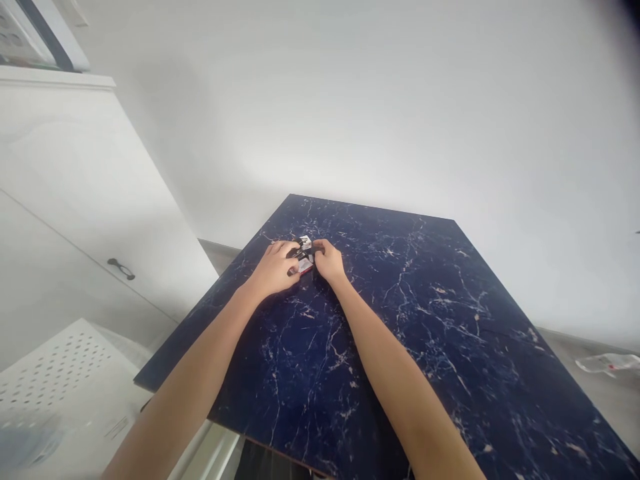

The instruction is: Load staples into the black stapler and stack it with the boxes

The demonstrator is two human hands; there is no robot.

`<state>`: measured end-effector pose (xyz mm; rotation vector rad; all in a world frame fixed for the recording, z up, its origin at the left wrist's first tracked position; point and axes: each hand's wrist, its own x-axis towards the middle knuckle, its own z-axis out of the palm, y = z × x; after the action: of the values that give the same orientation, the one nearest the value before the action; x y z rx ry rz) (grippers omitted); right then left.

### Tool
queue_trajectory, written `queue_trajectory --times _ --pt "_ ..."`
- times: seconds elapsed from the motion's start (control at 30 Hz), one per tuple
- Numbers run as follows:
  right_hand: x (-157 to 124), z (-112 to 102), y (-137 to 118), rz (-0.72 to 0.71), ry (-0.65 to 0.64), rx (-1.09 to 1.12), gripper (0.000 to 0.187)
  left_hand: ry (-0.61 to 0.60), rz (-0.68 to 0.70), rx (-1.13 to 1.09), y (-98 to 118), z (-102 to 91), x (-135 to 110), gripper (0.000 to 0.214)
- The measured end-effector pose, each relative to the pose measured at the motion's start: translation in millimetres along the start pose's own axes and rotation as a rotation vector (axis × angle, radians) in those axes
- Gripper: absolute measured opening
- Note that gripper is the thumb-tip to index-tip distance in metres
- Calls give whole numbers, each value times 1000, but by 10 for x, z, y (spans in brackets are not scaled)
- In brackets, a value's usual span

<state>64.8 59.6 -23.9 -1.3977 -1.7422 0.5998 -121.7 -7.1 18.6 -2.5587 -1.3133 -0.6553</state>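
Holding a small black-and-white box (305, 265) on the blue marbled table (400, 287), the left hand (274, 269) clamps its thumb and fingers about it; the right hand (329, 261) curls beside its right end, its fingertips' grip impossible to tell.

I note a small white-and-black box-like item (305, 265), red-edged on its near side, partly hidden, over the marbled blue tabletop (310, 360).

Head view: no legible txt, nos. or brands; markings on small white, red & blk item (305, 265) too tiny to read; red mark on clear plastic pc. (599, 364), far R, likewise illegible
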Motion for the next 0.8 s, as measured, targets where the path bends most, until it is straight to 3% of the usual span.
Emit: queue_trajectory --times 0.13,0.33,0.5,0.6,0.8 --pt "10 101 -50 -33 -11 -42 45 62 -60 35 11 104 1 8" --pt "43 197 -101 -41 -72 1 46 92 -117 34 -1 218 3 15" --pt "51 83 -91 64 62 68 44 130 -162 93 -36 286 30 20" --pt "44 14 -82 119 157 99 45 161 -117 58 -13 271 50 17" --pt "-47 -25 -116 164 278 151 44 141 4 -160 252 225 71 18"
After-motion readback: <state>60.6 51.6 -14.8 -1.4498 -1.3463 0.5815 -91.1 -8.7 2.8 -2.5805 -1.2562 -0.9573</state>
